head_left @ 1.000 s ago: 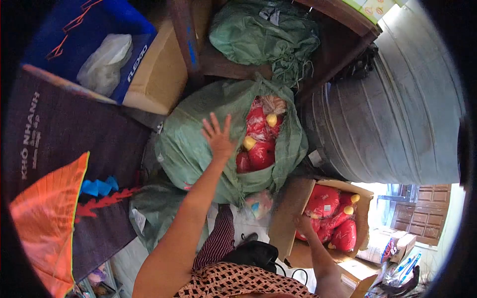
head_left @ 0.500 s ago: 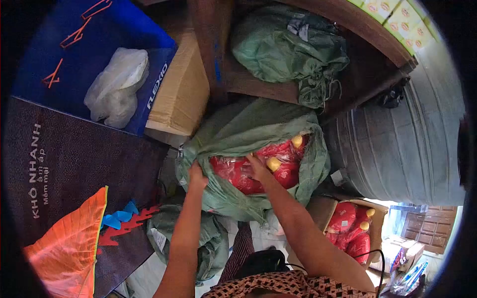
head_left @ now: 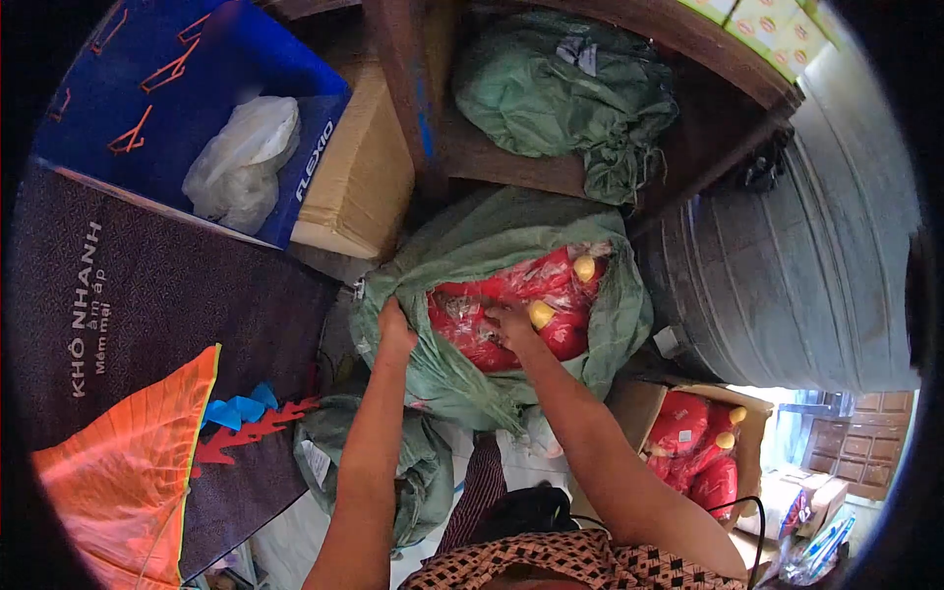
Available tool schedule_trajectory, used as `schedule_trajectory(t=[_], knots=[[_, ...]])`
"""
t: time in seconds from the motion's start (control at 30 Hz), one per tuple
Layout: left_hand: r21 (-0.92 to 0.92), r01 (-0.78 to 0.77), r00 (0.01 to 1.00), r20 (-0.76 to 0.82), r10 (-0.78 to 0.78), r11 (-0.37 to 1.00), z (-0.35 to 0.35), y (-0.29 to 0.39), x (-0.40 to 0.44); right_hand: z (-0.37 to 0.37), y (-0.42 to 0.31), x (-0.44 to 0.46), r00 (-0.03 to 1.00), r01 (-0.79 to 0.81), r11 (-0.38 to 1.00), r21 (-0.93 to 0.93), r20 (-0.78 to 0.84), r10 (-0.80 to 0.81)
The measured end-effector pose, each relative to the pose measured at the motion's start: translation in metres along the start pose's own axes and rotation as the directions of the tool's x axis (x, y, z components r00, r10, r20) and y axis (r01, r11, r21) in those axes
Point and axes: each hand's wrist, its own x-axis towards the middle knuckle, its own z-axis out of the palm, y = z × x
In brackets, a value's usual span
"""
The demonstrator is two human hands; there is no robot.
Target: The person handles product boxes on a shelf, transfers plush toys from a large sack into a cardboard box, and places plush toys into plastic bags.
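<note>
A large green woven sack [head_left: 600, 369] stands in front of me with its mouth spread wide. Inside lie red items wrapped in clear plastic [head_left: 536, 280], with yellow round parts showing on them. At the sack's left rim, my left hand [head_left: 395, 329] is closed on the green fabric. My right hand [head_left: 509, 326] reaches into the mouth, its fingers curled on the clear wrap of a red package [head_left: 462, 320]. The fingertips are partly hidden against the plastic.
An open carton [head_left: 639, 413] at right holds more red packages [head_left: 703, 452]. Another green sack [head_left: 575, 93] lies on the wooden shelf above. A cardboard box [head_left: 359, 162] and a blue bin [head_left: 324, 108] stand at upper left. An orange kite-like sheet [head_left: 128, 472] lies lower left.
My right hand has sunk slightly further into the sack, and the wrap under it has shifted. My left hand keeps its hold on the rim. The head view has tilted a little.
</note>
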Motion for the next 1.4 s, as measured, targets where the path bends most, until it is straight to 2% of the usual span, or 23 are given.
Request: schedule_trajectory(t=[0.07,0.17,0.23,0.27,0.3,0.37,0.43,0.5,0.57,0.63,0.67,0.7,0.8,0.9,0.97,1.0,1.1,1.2,1.23,1.3,1.33,1.4], knots=[[0.065,-0.03,0.998,-0.052,0.033,0.997,-0.001,-0.002,-0.003,-0.021,-0.002,-0.015,0.994,0.089,0.996,0.029,0.059,-0.09],[0.202,-0.214,0.977,0.063,0.205,0.956,-0.02,-0.011,0.002,-0.06,-0.026,-0.055,0.988,0.146,0.979,-0.14,0.074,-0.137],[0.437,-0.372,0.927,0.131,0.351,0.819,-0.033,-0.027,0.006,-0.078,-0.045,-0.097,0.962,0.267,0.945,-0.188,-0.003,-0.272],[0.537,-0.444,0.892,0.183,0.414,0.718,-0.035,-0.036,0.002,-0.085,-0.057,-0.121,0.939,0.325,0.921,-0.214,-0.039,-0.341],[0.653,-0.532,0.807,0.197,0.557,0.539,-0.024,-0.043,-0.025,-0.094,-0.07,-0.144,0.931,0.363,0.912,-0.192,0.04,-0.362],[0.811,-0.575,0.568,0.297,0.768,0.111,0.012,-0.064,-0.111,-0.118,-0.083,-0.177,0.878,0.464,0.794,-0.393,0.081,-0.472],[0.603,-0.739,0.642,0.496,0.584,0.301,0.013,-0.107,-0.147,-0.143,-0.084,-0.208,0.817,0.533,0.67,-0.517,0.11,-0.565],[0.54,-0.591,0.783,0.562,0.266,0.599,0.035,-0.161,-0.218,-0.169,-0.076,-0.24,0.752,0.581,0.567,-0.584,0.119,-0.649],[0.49,-0.641,0.704,0.682,0.198,0.591,0.045,-0.215,-0.256,-0.186,-0.069,-0.28,0.77,0.533,0.521,-0.666,0.128,-0.625],[0.603,-0.467,0.774,0.632,-0.03,0.647,0.038,-0.263,-0.259,-0.193,-0.07,-0.331,0.734,0.507,0.386,-0.771,0.151,-0.662],[0.658,-0.373,0.79,0.595,-0.149,0.654,0.033,-0.289,-0.26,-0.192,-0.074,-0.365,0.69,0.487,0.272,-0.83,0.174,-0.703],[0.638,-0.438,0.798,0.6,-0.053,0.633,0.032,-0.312,-0.264,-0.197,-0.075,-0.391,0.642,0.452,0.153,-0.879,0.201,-0.74],[0.677,-0.688,0.705,0.709,0.017,0.263,0.056,-0.313,-0.344,-0.239,-0.05,-0.442,0.626,0.345,0.179,-0.921,0.083,-0.776],[0.415,-0.85,0.48,0.864,0.151,0.325,0.065,-0.335,-0.393,-0.26,-0.047,-0.515,0.553,0.348,0.3,-0.888,-0.064,-0.831],[0.4,-0.854,0.434,0.9,0.031,0.333,0.064,-0.356,-0.388,-0.282,-0.051,-0.559,0.682,0.366,0.66,-0.656,-0.293,-0.67],[0.391,-0.856,0.409,0.912,-0.022,0.337,0.067,-0.361,-0.386,-0.291,-0.054,-0.578,0.745,0.355,0.794,-0.493,-0.364,-0.559],[0.595,-0.723,0.54,0.804,-0.25,0.352,0.082,-0.331,-0.448,-0.303,-0.055,-0.632,0.688,0.474,0.757,-0.451,-0.347,-0.637],[0.552,-0.732,0.456,0.832,-0.317,0.399,0.108,-0.324,-0.482,-0.301,-0.058,-0.673,0.664,0.642,0.726,-0.247,-0.296,-0.687],[0.507,-0.756,0.387,0.856,-0.343,0.413,0.119,-0.321,-0.497,-0.304,-0.063,-0.687,0.677,0.637,0.742,-0.206,-0.31,-0.667],[0.413,-0.795,0.244,0.888,-0.389,0.444,0.139,-0.311,-0.533,-0.299,-0.077,-0.721,0.632,0.724,0.676,-0.14,-0.258,-0.731],[0.409,-0.794,0.209,0.879,-0.429,0.45,0.149,-0.303,-0.556,-0.295,-0.082,-0.739,0.607,0.761,0.64,-0.104,-0.235,-0.759],[0.405,-0.786,0.138,0.851,-0.506,0.467,0.165,-0.288,-0.611,-0.285,-0.086,-0.776,0.496,0.827,0.473,-0.303,0.0,-0.868]])
